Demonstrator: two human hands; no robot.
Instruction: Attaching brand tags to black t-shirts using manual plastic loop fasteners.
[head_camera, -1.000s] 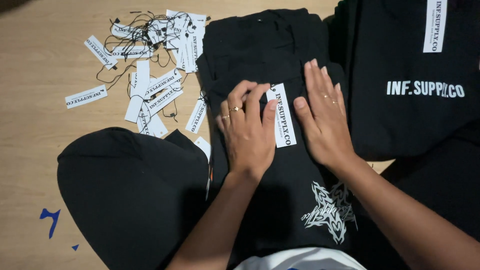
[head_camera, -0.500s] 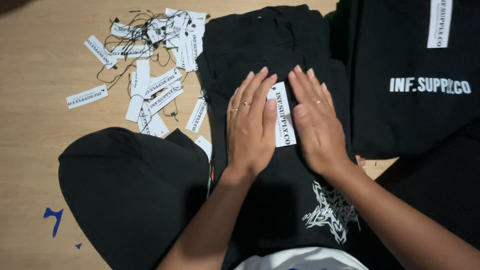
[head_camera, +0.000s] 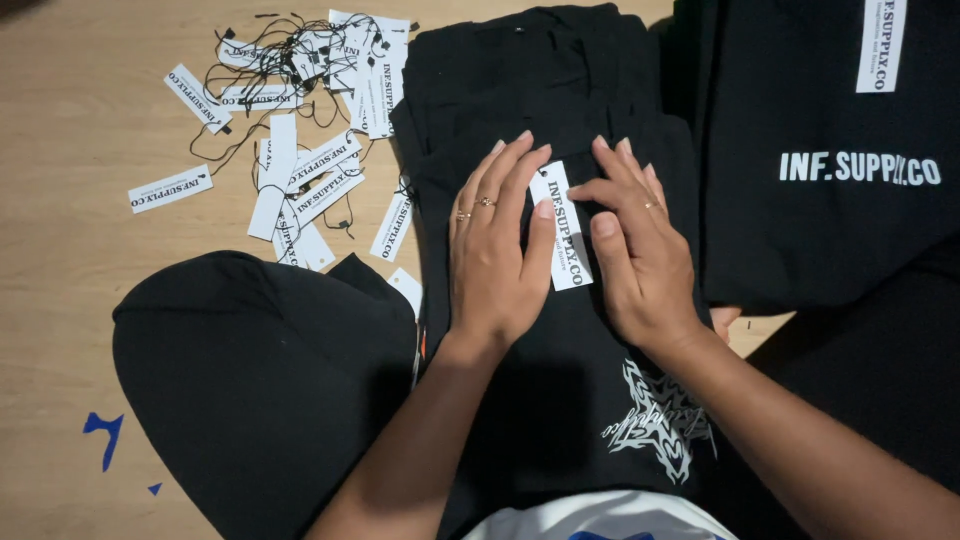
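A loose heap of white paper tags (head_camera: 300, 130) with thin black strings (head_camera: 285, 60) lay scattered over the wooden floor (head_camera: 70, 120) at the upper left; one tag (head_camera: 169, 188) sat apart from the rest, farther left. Below them spread a rounded black cloth (head_camera: 250, 380), its edge meeting the pile at the centre. Two blue marks (head_camera: 103, 432) showed on the floor near the lower left corner. On the right lay another black garment (head_camera: 820, 120) with white lettering, a long white tag (head_camera: 880, 45) resting on its top; it lay just beside the central pile. At the bottom edge a strip of white cloth (head_camera: 600, 520) peeked out between the forearms.

In the centre lay a folded black shirt (head_camera: 540, 90), on a stack of like ones, bearing a white star-like print (head_camera: 660, 420) low down. A white tag (head_camera: 562, 225) rested on it, between the two hands.

The left hand (head_camera: 495, 250) lay flat and open on the shirt, fingers stretched and close together, gripping nothing; its fingertips touched the tag's left edge. The right hand (head_camera: 635, 250) also lay open, palm down, its thumb and forefinger at the tag's right edge, pressing rather than pinching it. Both wore rings. Nothing covered the tag except the fingers at its sides.
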